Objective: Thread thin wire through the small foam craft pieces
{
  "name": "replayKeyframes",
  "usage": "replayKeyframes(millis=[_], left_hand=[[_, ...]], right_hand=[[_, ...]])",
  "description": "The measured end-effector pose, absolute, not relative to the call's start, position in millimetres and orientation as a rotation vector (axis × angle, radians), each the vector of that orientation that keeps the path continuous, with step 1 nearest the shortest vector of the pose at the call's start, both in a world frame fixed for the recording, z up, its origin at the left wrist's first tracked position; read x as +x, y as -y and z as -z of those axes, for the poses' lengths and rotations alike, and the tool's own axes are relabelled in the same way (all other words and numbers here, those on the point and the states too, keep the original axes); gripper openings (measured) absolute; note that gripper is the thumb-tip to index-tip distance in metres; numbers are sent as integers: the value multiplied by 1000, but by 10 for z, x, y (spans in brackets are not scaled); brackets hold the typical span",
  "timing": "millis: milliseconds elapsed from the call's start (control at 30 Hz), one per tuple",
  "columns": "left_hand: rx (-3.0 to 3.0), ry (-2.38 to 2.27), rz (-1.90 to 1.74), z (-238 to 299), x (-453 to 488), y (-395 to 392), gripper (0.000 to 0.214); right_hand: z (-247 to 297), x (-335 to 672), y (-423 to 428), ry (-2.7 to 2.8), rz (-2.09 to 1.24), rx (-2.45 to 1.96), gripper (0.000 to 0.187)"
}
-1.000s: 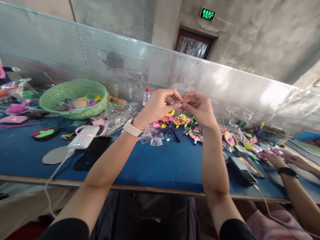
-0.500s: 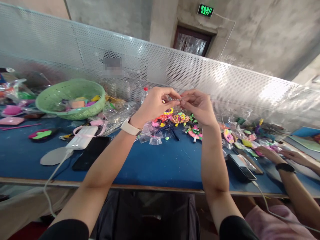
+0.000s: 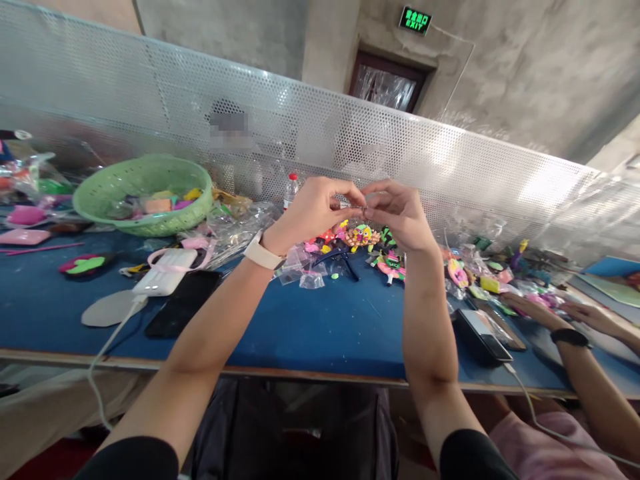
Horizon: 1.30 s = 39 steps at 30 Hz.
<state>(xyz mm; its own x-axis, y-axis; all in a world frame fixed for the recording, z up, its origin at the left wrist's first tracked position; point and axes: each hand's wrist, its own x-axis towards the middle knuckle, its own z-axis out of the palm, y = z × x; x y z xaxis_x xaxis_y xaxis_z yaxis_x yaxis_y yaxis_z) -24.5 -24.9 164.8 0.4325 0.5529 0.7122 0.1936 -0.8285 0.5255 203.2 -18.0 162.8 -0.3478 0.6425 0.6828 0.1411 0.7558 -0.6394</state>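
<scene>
blue table (image 3: 310,333), green basket (image 3: 143,193), black phone (image 3: 183,303)

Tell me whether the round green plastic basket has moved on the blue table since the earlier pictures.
No. The round green plastic basket sits by the same white power bank; only the camera shifted.

Both hands (image 3: 363,212) (raised) pinching something tiny

sleeves: black, short, both arms | left wrist: cream watch band (image 3: 261,254) | lap: dark clothing
</scene>
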Motion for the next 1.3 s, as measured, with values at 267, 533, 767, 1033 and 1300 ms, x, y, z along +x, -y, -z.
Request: replayKeyframes(millis=[267, 533, 767, 1033, 1300], left_hand=[[2296, -582, -1419, -1684, -254, 217, 22], [2244, -548, -1447, -1691, -207, 189, 36], [2223, -506, -1478, -1662, -173, 186, 31], [2217, -405, -1579, -1665, -210, 172, 29], [2295, -367, -1699, -1683, -255, 205, 30]], right_hand=[[-1689, 2022, 362, 1976, -312, -634, 37], [-1721, 2067, 485, 1989, 298, -664, 7], [-1651, 2155, 330, 1975, 514, -605, 8], [-1646, 2050, 333, 1856, 708, -416, 7], [-1581, 1973, 263, 1776, 791, -514, 10]])
